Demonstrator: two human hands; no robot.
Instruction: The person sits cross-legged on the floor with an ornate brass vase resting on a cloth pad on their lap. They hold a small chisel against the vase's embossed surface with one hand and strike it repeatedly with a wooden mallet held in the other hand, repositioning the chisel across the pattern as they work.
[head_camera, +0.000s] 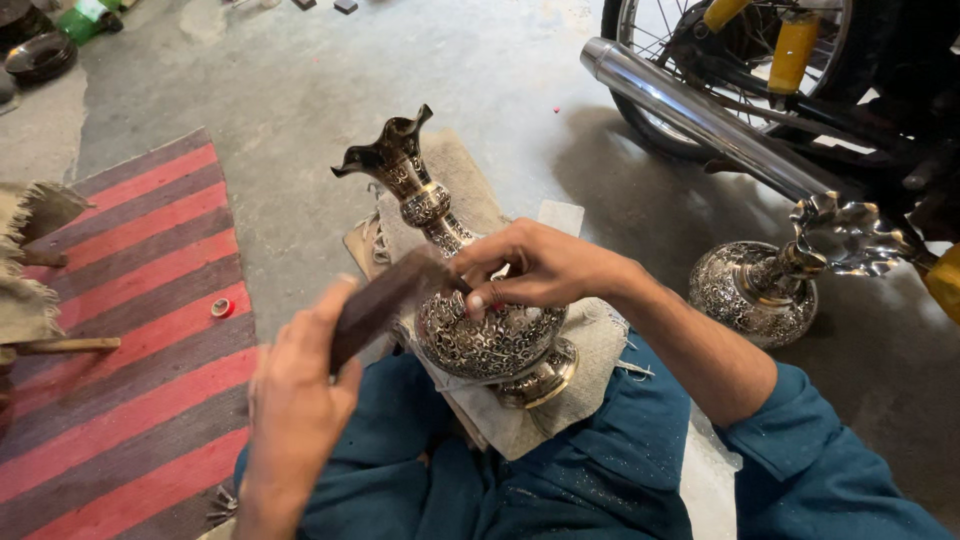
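Head view, listed left to right as we find it.

1. Striped rug (130, 330), red and dark, on the concrete floor (300, 90); a small red-and-white cap (221, 307) lies on it.
2. Left hand (295, 400): our grip is closed on a dark wooden block (385, 300), its far end touching the vase where neck meets belly.
3. Vase (470, 300): engraved metal, fluted mouth pointing away, lying tilted across our lap on a grey cloth (560, 390), foot towards us. We judge it rigid and fairly heavy; the smooth bands look slippery, the engraved belly gives purchase. The flared rim seems the part likeliest to bend, so we would hold at the belly or foot, not the mouth.
4. Right hand (530, 270): grip curled over the belly's upper side, fingertips pressing, clamped on the vase to steady it.
5. Second vase (775, 280), same pattern, lying on the floor, apart from ours.
6. Motorcycle (760, 80): wheel and chrome exhaust, behind.
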